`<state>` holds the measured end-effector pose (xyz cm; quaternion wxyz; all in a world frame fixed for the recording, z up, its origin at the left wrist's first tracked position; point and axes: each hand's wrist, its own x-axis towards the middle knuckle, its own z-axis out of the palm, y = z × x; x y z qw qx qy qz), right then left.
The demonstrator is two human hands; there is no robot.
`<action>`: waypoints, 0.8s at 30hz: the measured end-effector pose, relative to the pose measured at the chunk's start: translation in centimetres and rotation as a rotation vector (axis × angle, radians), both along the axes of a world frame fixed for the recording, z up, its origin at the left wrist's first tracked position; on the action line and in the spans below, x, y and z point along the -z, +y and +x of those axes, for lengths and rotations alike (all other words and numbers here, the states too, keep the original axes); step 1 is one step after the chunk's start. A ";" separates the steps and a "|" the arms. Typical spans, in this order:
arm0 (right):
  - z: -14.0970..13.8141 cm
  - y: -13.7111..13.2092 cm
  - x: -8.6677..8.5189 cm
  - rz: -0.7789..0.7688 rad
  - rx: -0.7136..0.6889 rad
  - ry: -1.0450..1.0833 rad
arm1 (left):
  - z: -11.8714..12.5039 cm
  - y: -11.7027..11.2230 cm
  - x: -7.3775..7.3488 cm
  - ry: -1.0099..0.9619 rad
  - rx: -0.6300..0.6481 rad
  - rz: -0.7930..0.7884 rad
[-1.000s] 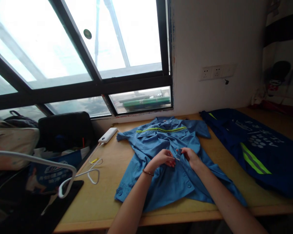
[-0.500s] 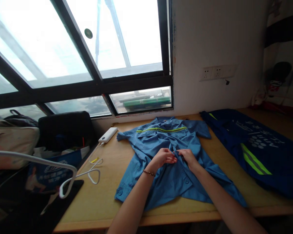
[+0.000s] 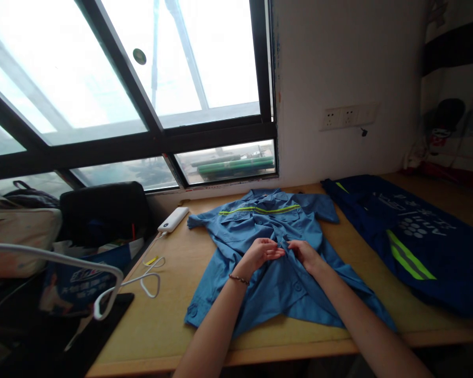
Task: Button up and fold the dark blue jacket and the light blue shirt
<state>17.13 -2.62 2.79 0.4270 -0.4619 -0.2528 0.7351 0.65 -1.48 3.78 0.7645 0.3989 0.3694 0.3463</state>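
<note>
A blue work shirt [image 3: 224, 268] with a yellow-green reflective stripe lies spread on the wooden table, collar toward the window. My left hand [image 3: 263, 253], a beaded bracelet at its wrist, pinches the shirt's front edge near the middle. Close beside it on the right, my right hand [image 3: 304, 254] grips the same front placket between thumb and fingers. The cloth is raised and creased between the two hands. A button [image 3: 298, 286] shows lower down on the placket. Whatever lies right between the fingertips is too small to make out.
A dark blue garment [image 3: 378, 210] with white lettering lies at the right of the table [image 3: 161, 320]. On the left are a white power bank [image 3: 173, 219] and its cable [image 3: 150, 273]. Bags [image 3: 19, 236] and a black chair back [image 3: 104, 212] stand beyond the left edge.
Both hands stay at the shirt's middle front, their fingers shifting only slightly on the cloth. The whole view has moved a little.
</note>
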 end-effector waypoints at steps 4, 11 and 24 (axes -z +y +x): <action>0.3 0.1 -0.2 -0.049 -0.032 0.005 | 0.0 -0.1 -0.2 0.005 -0.015 -0.015; 0.7 0.1 -0.4 -0.029 -0.129 0.014 | -0.2 0.2 0.0 0.032 -0.041 -0.029; -0.3 0.3 1.3 0.424 0.054 -0.475 | 0.6 -0.2 0.6 0.134 -0.053 0.139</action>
